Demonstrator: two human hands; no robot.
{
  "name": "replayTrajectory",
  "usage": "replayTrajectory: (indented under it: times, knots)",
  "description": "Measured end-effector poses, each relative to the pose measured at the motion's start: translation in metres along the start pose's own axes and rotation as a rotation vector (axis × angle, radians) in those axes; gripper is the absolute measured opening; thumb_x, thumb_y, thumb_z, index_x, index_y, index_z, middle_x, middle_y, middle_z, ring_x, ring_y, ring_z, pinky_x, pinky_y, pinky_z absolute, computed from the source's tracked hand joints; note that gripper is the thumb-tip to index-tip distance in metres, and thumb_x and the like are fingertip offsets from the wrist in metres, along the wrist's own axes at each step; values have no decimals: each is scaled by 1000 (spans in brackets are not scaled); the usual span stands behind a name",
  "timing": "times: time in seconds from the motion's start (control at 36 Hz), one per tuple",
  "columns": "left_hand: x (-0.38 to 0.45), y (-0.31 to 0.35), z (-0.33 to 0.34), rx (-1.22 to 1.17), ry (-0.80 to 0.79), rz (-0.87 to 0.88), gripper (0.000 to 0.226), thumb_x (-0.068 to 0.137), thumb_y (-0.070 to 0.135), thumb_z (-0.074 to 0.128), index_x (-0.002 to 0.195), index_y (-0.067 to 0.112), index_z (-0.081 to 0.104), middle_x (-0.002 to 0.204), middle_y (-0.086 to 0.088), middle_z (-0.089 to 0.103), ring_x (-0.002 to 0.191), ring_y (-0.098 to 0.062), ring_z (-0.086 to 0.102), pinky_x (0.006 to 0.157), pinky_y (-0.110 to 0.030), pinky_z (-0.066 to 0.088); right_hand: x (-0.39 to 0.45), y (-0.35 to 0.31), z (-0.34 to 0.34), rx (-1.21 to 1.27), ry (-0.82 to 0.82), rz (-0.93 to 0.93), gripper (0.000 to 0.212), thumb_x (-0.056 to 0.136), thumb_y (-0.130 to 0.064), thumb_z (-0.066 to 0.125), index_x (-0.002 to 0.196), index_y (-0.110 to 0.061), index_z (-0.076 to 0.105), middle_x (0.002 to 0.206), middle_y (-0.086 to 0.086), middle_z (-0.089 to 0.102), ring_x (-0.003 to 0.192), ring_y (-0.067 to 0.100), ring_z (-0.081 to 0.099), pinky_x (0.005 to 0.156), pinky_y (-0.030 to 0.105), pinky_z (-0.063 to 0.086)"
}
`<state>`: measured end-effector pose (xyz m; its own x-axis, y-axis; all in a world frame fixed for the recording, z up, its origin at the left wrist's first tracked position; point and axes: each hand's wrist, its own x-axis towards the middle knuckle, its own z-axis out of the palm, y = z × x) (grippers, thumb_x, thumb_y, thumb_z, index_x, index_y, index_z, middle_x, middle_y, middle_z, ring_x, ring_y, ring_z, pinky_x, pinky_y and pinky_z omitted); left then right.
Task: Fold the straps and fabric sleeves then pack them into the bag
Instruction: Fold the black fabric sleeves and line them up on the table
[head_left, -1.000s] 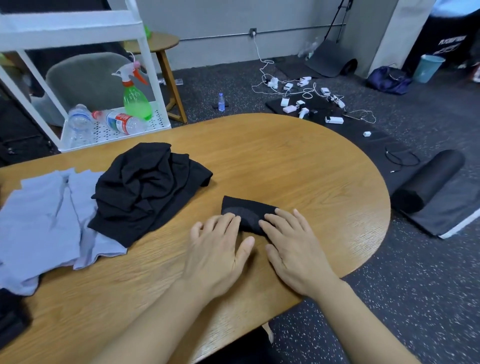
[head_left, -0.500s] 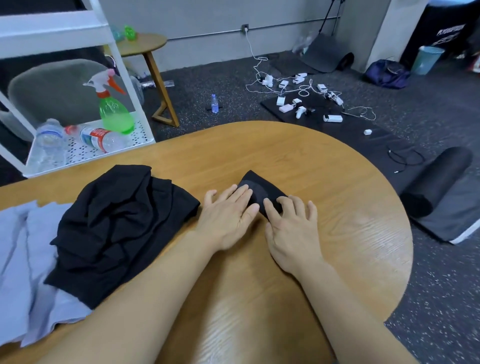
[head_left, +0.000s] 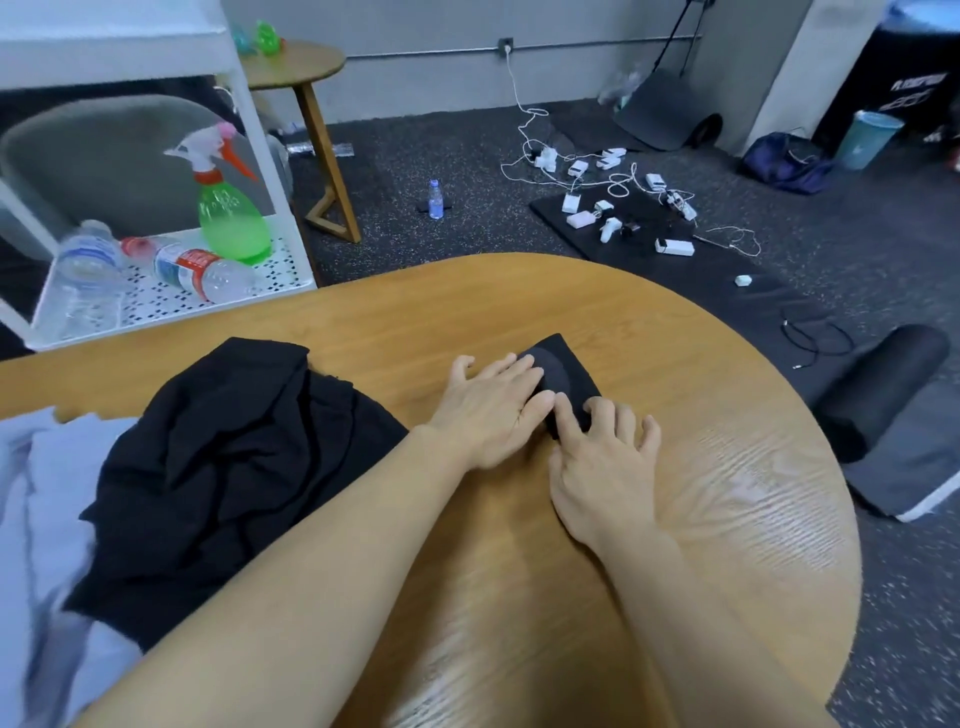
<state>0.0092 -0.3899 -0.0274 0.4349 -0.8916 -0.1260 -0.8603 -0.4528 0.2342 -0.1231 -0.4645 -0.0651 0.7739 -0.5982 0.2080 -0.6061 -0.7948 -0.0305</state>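
From my headset feed I see two bare forearms coming in from the bottom edge, with no sleeves, cuffs, watch, bracelets or gloves on them. My left hand (head_left: 493, 410) and right hand (head_left: 602, 467) are both uncovered, and I can make out no rings on the fingers that show. The nails look short and unpainted. Nothing of the upper arms, shoulders or clothing shows.

A green spray bottle (head_left: 228, 218) stands on a white shelf (head_left: 156, 306).
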Motion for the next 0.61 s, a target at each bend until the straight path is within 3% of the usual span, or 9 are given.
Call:
replayTrajectory:
  times: [0.19,0.33,0.5,0.61]
  knots:
    - [-75,-10,-1,-37,128,3,61,103,51,11,154,20,24,164,1,10,150,-12,5,117,-44,-3,-10,-16,-3,58,67,3,58,83,-30,31,129,-7,57,118,21,56,110,39,49,93,59,34]
    - [-139,-31,-13,-67,277,15,70,97,58,5,152,24,30,163,4,15,149,-6,8,117,-35,-6,-25,-64,-16,158,155,-111,53,85,-29,32,127,-9,58,122,17,58,119,36,45,96,54,30]
    - [-211,-93,-22,-92,424,-178,72,91,60,5,149,30,37,160,10,23,146,-1,13,114,-29,-4,-32,-140,-40,311,166,-271,48,87,-30,34,122,-13,62,119,10,61,119,33,48,93,44,27]
    - [-240,-140,-30,-117,451,-325,77,87,63,4,147,29,39,159,8,26,146,-5,19,112,-30,0,-18,-190,-53,449,25,-265,48,97,-32,29,140,-22,47,136,2,50,133,26,29,103,42,18]
